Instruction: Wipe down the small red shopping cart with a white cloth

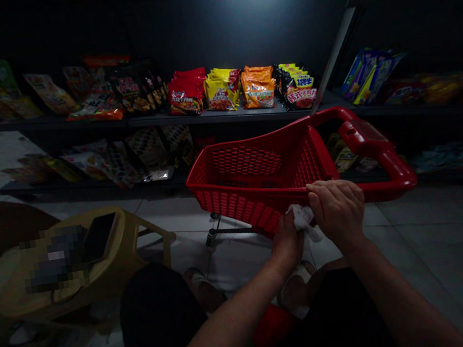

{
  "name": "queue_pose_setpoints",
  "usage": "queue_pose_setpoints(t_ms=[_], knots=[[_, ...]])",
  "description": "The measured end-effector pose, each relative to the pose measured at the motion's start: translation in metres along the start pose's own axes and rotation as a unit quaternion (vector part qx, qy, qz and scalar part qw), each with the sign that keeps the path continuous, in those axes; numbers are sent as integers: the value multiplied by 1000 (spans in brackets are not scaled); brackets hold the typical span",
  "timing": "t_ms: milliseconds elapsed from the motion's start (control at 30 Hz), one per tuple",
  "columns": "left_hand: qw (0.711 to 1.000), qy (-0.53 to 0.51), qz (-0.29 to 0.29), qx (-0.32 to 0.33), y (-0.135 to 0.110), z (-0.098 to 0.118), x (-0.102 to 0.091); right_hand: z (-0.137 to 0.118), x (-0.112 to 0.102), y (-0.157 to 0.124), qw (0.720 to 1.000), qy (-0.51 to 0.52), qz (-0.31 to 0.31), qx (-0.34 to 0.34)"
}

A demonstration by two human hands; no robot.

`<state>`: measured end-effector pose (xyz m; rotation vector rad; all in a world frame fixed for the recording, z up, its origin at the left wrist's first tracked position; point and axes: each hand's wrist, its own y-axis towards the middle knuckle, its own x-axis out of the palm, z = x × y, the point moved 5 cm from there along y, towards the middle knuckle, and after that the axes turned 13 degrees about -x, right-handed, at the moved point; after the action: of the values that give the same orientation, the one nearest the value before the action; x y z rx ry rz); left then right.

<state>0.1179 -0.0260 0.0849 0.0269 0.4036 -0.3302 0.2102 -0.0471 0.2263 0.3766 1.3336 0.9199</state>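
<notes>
A red plastic shopping cart [239,198] stands in front of me, its handle [369,137] toward the right. My right hand [338,206] is closed over the near rim of the cart, close to the handle end. Lower on the same side, my left hand [288,238] is closed on a white cloth [303,220], against or very near the basket wall. Part of the cloth hangs down between the two hands. The left fingertips are partly hidden, and the basket's floor is dark.
Behind the cart, a dark shelf [148,121] carries several snack packets [220,90], with more bags [97,159] on the lower level. A yellowish plastic stool [121,226] with a dark device on it stands at left. My knees and sandalled feet are below, on tiled floor.
</notes>
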Motion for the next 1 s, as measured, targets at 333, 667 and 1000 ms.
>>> queue_pose_setpoints(t_ms=[333, 667, 1000], knots=[[981, 158, -13, 111, 6, -6, -11, 1, -5, -1, 1000, 24, 6, 8], [973, 177, 77, 123, -3, 8, -69, -7, -8, 4, 999, 32, 11, -2], [982, 166, -20, 86, 0, -20, -26, -1, -1, 6, 999, 33, 5, 6]])
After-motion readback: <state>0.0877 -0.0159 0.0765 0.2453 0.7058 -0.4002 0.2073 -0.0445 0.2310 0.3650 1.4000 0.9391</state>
